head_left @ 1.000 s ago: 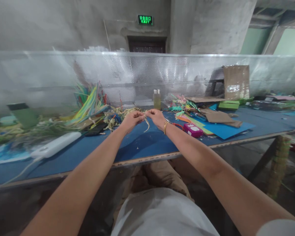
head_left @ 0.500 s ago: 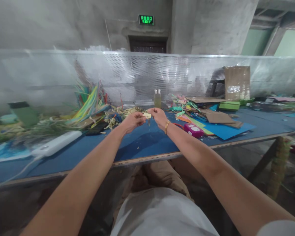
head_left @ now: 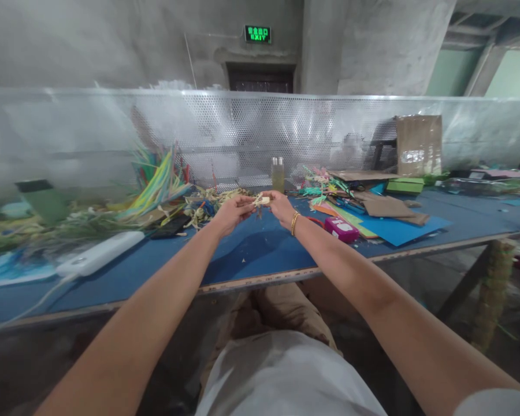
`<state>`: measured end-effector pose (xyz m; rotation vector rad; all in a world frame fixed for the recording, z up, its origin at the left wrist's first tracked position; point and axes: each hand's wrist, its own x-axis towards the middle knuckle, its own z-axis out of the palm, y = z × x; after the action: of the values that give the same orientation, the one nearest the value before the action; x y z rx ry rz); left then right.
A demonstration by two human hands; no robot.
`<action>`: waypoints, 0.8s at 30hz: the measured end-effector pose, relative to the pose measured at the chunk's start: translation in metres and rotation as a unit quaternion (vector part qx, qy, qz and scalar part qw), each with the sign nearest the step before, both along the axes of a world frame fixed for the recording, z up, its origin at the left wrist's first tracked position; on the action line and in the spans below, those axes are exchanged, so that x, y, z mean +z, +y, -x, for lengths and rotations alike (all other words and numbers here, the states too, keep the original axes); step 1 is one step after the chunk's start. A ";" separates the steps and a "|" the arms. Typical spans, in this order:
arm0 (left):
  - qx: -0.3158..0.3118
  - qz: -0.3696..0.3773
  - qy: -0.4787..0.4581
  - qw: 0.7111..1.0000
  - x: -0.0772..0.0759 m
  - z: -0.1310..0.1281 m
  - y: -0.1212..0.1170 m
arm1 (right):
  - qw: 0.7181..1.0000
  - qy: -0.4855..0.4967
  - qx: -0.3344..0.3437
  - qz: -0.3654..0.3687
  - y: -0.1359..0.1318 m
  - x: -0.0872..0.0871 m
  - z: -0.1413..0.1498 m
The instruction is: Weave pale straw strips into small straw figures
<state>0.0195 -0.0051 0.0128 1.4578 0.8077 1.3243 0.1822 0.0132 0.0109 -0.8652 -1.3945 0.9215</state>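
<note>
Over the blue tabletop (head_left: 242, 254), a small pale-yellow piece (head_left: 262, 201) with thin strands is held between my two hands; its exact kind is too small to tell. My left hand (head_left: 234, 212) pinches it from the left, fingertips pressed together. On the other side, the fingers of my right hand (head_left: 280, 207) are closed on its right end. A gold bracelet (head_left: 294, 223) circles the right wrist. Just left of my left hand lies a heap of dry, pale strips (head_left: 199, 211). A bottle of yellowish liquid (head_left: 278, 175) stands behind the hands.
Coloured strips (head_left: 158, 179), a green cup (head_left: 41, 201) and a white power strip (head_left: 99, 254) are on the left. To the right lie a magenta box (head_left: 341, 229), blue paper (head_left: 398, 228) and cardboard (head_left: 387, 205). Behind the table runs a perforated metal screen (head_left: 251, 124).
The pale piece has turned slightly between my fingers, and its strands now show more near the left fingertips. My right hand has shifted a little. The table things stay put.
</note>
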 end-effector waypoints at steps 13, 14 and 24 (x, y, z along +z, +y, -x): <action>0.003 0.045 -0.067 0.997 0.005 0.002 0.001 | 0.994 0.003 0.095 -0.059 0.000 -0.006 0.001; -0.001 0.051 -0.067 0.996 0.006 0.002 0.000 | 0.994 0.008 0.095 -0.054 -0.001 -0.005 0.001; 0.033 0.022 -0.032 0.999 0.003 0.001 0.002 | 0.994 -0.010 0.112 0.002 -0.010 -0.003 0.003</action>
<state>0.0180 -0.0026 0.0156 1.3576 0.8442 1.3857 0.1793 0.0029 0.0079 -0.7328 -1.5291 1.0882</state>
